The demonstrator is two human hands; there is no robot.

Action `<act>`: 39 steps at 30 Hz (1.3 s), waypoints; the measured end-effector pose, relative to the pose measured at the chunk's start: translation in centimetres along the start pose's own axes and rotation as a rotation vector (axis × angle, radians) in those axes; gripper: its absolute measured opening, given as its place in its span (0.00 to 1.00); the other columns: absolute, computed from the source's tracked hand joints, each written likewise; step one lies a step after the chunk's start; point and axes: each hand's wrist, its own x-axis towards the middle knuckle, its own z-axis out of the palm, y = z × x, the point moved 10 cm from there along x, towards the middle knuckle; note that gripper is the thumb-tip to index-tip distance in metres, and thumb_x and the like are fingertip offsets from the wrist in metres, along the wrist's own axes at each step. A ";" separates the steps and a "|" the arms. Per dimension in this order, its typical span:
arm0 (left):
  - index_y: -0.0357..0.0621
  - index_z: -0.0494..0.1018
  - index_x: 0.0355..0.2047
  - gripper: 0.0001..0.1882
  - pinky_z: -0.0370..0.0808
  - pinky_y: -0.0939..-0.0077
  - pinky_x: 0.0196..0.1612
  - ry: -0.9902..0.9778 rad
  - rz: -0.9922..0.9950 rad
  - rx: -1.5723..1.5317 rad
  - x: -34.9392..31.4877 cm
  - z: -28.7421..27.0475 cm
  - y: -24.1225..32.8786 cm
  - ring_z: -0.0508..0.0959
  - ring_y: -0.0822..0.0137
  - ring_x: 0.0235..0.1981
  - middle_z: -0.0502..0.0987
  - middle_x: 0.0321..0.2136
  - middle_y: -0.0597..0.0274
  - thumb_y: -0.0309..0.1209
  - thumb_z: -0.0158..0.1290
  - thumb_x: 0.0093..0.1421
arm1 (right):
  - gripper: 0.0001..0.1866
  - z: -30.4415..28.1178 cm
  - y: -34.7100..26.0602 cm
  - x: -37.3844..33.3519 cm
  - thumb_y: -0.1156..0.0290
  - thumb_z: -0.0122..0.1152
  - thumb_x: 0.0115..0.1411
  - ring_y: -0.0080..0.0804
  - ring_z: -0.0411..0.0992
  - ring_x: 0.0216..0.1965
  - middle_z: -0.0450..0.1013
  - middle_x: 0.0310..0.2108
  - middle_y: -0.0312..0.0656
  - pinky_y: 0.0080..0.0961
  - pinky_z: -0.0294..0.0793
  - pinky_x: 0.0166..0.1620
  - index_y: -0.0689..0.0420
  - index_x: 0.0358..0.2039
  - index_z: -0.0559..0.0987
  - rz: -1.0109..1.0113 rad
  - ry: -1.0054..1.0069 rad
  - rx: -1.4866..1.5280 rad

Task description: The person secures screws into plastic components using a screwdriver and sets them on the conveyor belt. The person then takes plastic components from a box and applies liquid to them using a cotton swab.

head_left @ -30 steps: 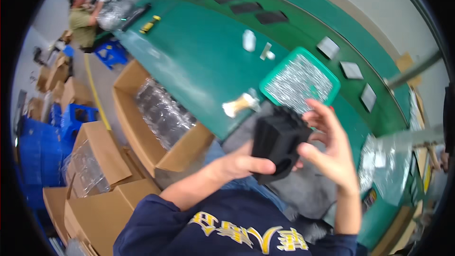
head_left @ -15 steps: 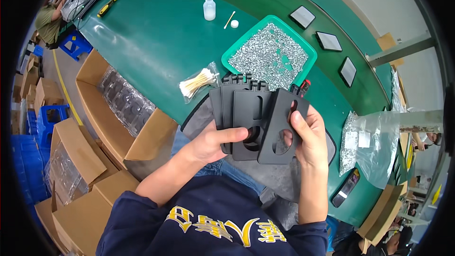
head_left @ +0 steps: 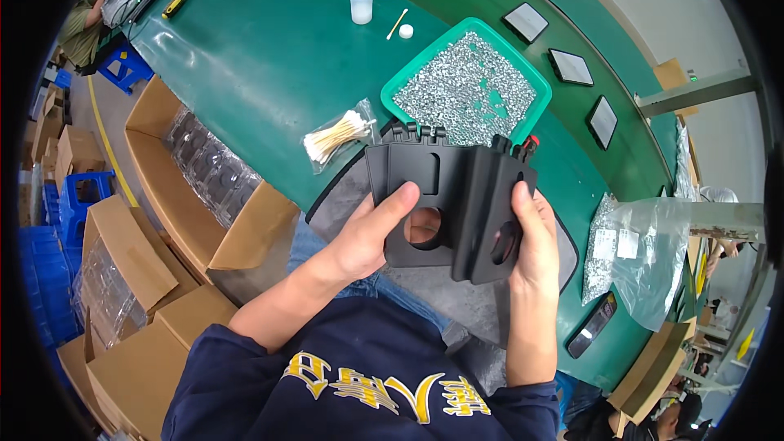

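Note:
My left hand [head_left: 359,241] grips a small stack of flat black plastic panels [head_left: 406,165], thumb on the front one. That panel has a long slot, a large round hole and hinge-like knuckles along its top edge. My right hand [head_left: 536,237] holds another black panel [head_left: 480,204], tilted edge-on against the stack, with its round hole seen aslant. Both sets are held above a grey mat [head_left: 339,192]. Just beyond them a green tray [head_left: 536,110] contains many small silvery metal parts [head_left: 457,82]. A red-tipped object [head_left: 532,144] is mostly hidden behind the right panel.
Left of the tray lies a bag of cotton swabs [head_left: 336,139]; farther off are a bottle [head_left: 361,5], a white cap [head_left: 406,31] and a screwdriver [head_left: 181,0]. A clear bag [head_left: 649,257] and a phone-like device [head_left: 593,325] lie right. An open carton [head_left: 245,233] stands left.
The right panel has turned from facing me to nearly edge-on, beside the stack. The stack's fanned panels have drawn together, and my left thumb has moved up the front one.

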 end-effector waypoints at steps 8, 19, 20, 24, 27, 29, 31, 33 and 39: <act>0.38 0.74 0.47 0.20 0.74 0.78 0.38 0.010 0.289 0.840 -1.7 1.7 2.9 0.79 0.68 0.32 0.81 0.36 0.61 0.28 0.64 0.54 | 0.17 3.6 0.5 -1.1 0.68 0.64 0.63 0.33 0.73 0.47 0.75 0.46 0.47 0.28 0.70 0.53 0.62 0.48 0.75 -0.257 -0.113 -0.221; 0.40 0.76 0.43 0.28 0.74 0.76 0.43 -0.093 0.451 1.176 -3.3 1.5 7.7 0.79 0.70 0.36 0.81 0.38 0.63 0.21 0.68 0.36 | 0.32 8.6 -3.9 -2.5 0.51 0.67 0.57 0.44 0.69 0.57 0.71 0.57 0.50 0.40 0.66 0.60 0.60 0.56 0.74 -0.587 -0.577 -0.745; 0.40 0.76 0.43 0.28 0.74 0.76 0.42 -0.092 0.463 1.148 -3.1 0.6 7.6 0.78 0.70 0.36 0.81 0.37 0.63 0.21 0.68 0.36 | 0.30 8.9 -5.0 -1.7 0.51 0.65 0.58 0.44 0.71 0.54 0.73 0.54 0.49 0.38 0.68 0.58 0.61 0.52 0.77 -0.589 -0.620 -0.787; 0.42 0.75 0.44 0.29 0.73 0.76 0.39 -0.140 0.518 1.117 -2.8 0.4 7.5 0.77 0.68 0.34 0.80 0.36 0.64 0.19 0.64 0.37 | 0.10 12.6 -10.6 3.9 0.68 0.63 0.59 0.34 0.76 0.39 0.79 0.39 0.40 0.27 0.73 0.44 0.62 0.37 0.82 -0.725 -0.528 -0.962; 0.45 0.74 0.46 0.30 0.72 0.76 0.36 -0.168 0.578 1.117 -3.0 0.7 7.6 0.77 0.67 0.33 0.79 0.34 0.64 0.16 0.61 0.38 | 0.05 17.8 -11.1 10.2 0.77 0.63 0.56 0.31 0.75 0.35 0.78 0.35 0.35 0.25 0.74 0.41 0.57 0.35 0.82 -0.972 -0.543 -1.379; 0.42 0.75 0.46 0.30 0.72 0.75 0.37 -0.174 0.554 1.139 -2.8 0.8 7.2 0.76 0.66 0.32 0.79 0.34 0.64 0.19 0.63 0.38 | 0.05 19.5 -11.1 14.2 0.77 0.63 0.55 0.32 0.75 0.34 0.77 0.34 0.34 0.26 0.74 0.40 0.55 0.34 0.82 -1.094 -0.541 -1.501; 0.40 0.76 0.47 0.30 0.72 0.75 0.38 -0.161 0.533 1.167 -2.6 0.6 7.1 0.76 0.65 0.32 0.80 0.34 0.64 0.21 0.66 0.38 | 0.08 21.1 -9.5 16.5 0.77 0.65 0.52 0.35 0.75 0.37 0.76 0.36 0.35 0.29 0.74 0.43 0.54 0.34 0.82 -1.292 -0.637 -1.730; 0.41 0.76 0.48 0.31 0.72 0.75 0.37 -0.173 0.545 1.163 -2.4 0.5 7.4 0.76 0.65 0.32 0.80 0.34 0.64 0.21 0.66 0.38 | 0.07 21.5 -8.2 18.9 0.77 0.64 0.52 0.35 0.75 0.37 0.76 0.36 0.35 0.30 0.74 0.43 0.54 0.34 0.82 -1.289 -0.682 -1.748; 0.47 0.76 0.53 0.35 0.71 0.75 0.36 -0.287 0.511 1.161 -2.1 1.0 7.2 0.74 0.64 0.31 0.80 0.33 0.63 0.21 0.66 0.39 | 0.04 22.6 -6.2 22.5 0.75 0.61 0.54 0.38 0.73 0.37 0.74 0.34 0.36 0.32 0.73 0.44 0.53 0.31 0.79 -1.165 -0.789 -1.816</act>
